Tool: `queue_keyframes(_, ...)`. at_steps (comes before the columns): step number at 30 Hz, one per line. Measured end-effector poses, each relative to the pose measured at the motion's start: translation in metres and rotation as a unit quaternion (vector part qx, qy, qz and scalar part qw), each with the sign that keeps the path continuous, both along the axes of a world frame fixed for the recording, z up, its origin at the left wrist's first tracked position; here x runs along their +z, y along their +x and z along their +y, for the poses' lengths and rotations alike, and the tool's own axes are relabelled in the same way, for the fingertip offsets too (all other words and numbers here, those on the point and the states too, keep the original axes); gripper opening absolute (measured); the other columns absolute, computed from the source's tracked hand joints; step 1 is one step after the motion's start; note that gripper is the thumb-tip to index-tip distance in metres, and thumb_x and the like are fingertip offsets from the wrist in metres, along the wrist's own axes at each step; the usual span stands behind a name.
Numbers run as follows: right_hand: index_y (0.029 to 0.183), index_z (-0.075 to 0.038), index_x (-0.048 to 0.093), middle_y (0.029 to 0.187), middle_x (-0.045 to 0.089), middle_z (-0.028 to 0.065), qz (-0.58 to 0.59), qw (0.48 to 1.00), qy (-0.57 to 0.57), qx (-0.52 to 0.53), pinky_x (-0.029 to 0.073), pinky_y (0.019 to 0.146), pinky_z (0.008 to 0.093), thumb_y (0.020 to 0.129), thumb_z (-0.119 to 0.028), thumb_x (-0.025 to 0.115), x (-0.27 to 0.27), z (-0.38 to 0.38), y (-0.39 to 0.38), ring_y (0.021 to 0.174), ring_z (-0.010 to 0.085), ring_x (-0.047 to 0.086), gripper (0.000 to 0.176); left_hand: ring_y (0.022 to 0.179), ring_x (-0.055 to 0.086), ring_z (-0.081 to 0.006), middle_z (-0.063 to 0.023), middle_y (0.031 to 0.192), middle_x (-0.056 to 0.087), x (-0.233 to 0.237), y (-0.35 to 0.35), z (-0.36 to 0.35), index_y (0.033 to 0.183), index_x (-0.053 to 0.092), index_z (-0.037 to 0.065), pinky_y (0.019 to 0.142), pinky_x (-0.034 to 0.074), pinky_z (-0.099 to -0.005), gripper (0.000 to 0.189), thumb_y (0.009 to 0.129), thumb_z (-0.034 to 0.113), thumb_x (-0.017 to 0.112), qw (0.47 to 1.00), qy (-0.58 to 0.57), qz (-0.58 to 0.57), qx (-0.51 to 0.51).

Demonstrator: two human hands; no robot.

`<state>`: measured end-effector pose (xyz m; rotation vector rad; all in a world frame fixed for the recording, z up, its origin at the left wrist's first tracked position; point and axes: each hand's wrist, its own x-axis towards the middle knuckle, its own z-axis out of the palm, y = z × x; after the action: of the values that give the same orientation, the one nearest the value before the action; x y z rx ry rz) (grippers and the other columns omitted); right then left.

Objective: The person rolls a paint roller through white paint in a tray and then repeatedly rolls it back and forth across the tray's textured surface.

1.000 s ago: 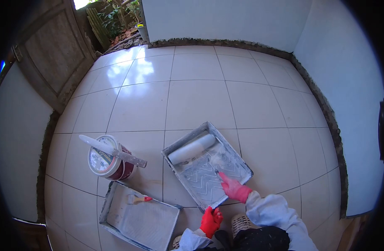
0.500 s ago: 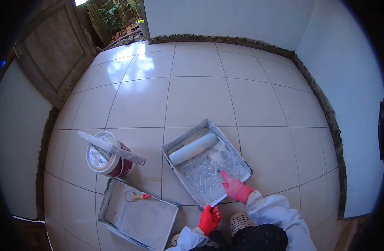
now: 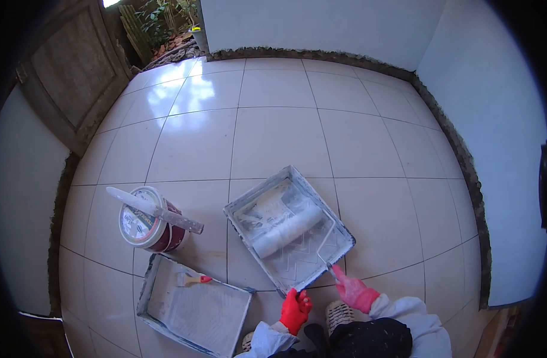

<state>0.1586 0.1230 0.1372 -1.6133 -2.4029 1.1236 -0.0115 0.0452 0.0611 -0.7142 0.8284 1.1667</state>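
A white paint roller (image 3: pixel 288 231) lies across the ridged part of a paint-stained tray (image 3: pixel 339 225). Its wire frame runs down to a handle, which my right hand (image 3: pixel 354 290), in a pink glove, grips over the tray's lower right corner. My left hand (image 3: pixel 295 310), in a red glove, is closed at the tray's near corner; its fingers seem to pinch the rim. To the left a second tray (image 3: pixel 246 316) holds a brush (image 3: pixel 193 279) with a red-tipped handle.
A paint bucket (image 3: pixel 143 224) with a white lid stands at left, a long paint-stained tool (image 3: pixel 181 221) lying across its top. A wooden door (image 3: pixel 73 71) is at upper left beside an opening with plants. My shoes (image 3: pixel 340 315) are close to the trays.
The roller has moved down the tray toward me. My right hand has drawn back down and to the right with the handle. My left hand stays near the tray corner.
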Motion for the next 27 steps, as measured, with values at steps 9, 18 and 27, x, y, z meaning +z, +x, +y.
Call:
queue_keyframes(9, 0.127, -0.005, 0.031, 0.072, 0.057, 0.0250, 0.022, 0.999, 0.030, 0.009, 0.044, 0.060, 0.0467, 0.081, -0.014, 0.046, 0.002, 0.059, -0.054, 0.067, 0.0407, 0.056, 0.048, 0.055, 0.043, -0.0142, -0.0023, 0.066, 0.051, -0.004, 0.001, -0.002, 0.082, 0.047, 0.006, 0.045, 0.035, -0.0240, 0.023, 0.087, 0.028, 0.044, 0.999, 0.018, 0.008, -0.031)
queue_keyframes(18, 0.126, -0.005, 0.031, 0.074, 0.057, 0.0256, 0.026, 0.998, 0.043, 0.025, 0.044, 0.061, 0.0459, 0.081, -0.015, 0.047, -0.018, 0.087, -0.068, 0.068, 0.0407, 0.056, 0.049, 0.057, 0.045, -0.0153, -0.0040, 0.069, 0.052, 0.000, -0.001, -0.002, 0.084, 0.047, 0.005, 0.045, 0.037, -0.0240, 0.022, 0.087, 0.026, 0.043, 1.000, 0.009, 0.005, -0.008)
queue_keyframes(27, 0.127, -0.005, 0.030, 0.070, 0.057, 0.0247, -0.004, 1.000, -0.007, 0.000, 0.043, 0.058, 0.0480, 0.081, -0.015, 0.047, 0.012, 0.019, -0.016, 0.065, 0.0417, 0.055, 0.050, 0.055, 0.042, -0.0147, -0.0031, 0.069, 0.052, -0.007, 0.000, -0.003, 0.082, 0.046, 0.006, 0.044, 0.034, -0.0240, 0.020, 0.087, 0.026, 0.043, 0.999, 0.021, 0.006, -0.031)
